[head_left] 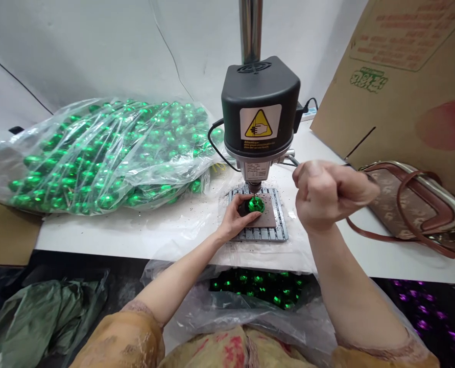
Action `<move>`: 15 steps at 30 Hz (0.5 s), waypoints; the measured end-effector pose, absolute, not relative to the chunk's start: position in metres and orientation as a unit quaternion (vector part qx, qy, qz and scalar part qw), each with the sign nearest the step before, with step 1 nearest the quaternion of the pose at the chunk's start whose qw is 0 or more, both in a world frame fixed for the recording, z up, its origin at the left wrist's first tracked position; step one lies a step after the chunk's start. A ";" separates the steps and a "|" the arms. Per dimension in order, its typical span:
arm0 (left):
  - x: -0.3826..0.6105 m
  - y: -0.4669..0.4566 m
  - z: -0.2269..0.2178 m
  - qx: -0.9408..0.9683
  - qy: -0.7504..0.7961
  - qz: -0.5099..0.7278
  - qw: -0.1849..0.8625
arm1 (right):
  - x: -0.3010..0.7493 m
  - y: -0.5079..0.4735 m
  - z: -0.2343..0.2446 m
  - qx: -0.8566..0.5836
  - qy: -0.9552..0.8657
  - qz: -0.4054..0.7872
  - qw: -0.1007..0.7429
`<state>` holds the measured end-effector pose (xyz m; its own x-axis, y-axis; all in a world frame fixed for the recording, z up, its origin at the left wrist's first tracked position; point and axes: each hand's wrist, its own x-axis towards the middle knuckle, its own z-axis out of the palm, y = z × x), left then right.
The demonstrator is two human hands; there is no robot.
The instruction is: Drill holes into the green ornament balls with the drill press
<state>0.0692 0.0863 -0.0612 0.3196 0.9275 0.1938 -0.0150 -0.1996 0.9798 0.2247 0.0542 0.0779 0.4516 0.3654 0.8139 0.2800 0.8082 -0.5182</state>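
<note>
A black-headed bench drill press [261,97] stands on the white table. On its slotted metal base lies a flat brown board [270,219]. My left hand [237,217] curls its thumb and fingers around a shiny green faceted ball [257,204], holding it on the board. The drill's tip points down at the top of the ball; whether it has entered cannot be made out. To the right of the drill head, my right hand [321,194] is closed in a fist at the end of the press's lever [293,159]. The fist hides most of that lever.
Left of the press lies a large clear bag [108,153] of green balls. Below the table edge, an open plastic bag [258,289] holds more. A brown handbag [414,199] and a cardboard box [407,76] stand right. Purple shiny pieces [422,309] lie lower right.
</note>
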 end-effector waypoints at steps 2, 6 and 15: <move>0.069 0.085 -0.058 0.632 0.377 0.461 0.497 | 0.223 0.056 0.099 -0.285 -0.478 0.054 0.829; 0.061 0.063 -0.047 0.654 0.420 0.475 0.412 | 0.223 0.064 0.131 -0.297 -0.475 0.122 0.819; 0.017 -0.030 -0.065 0.951 0.140 0.230 0.151 | 0.223 0.069 0.131 -0.279 -0.474 0.115 0.827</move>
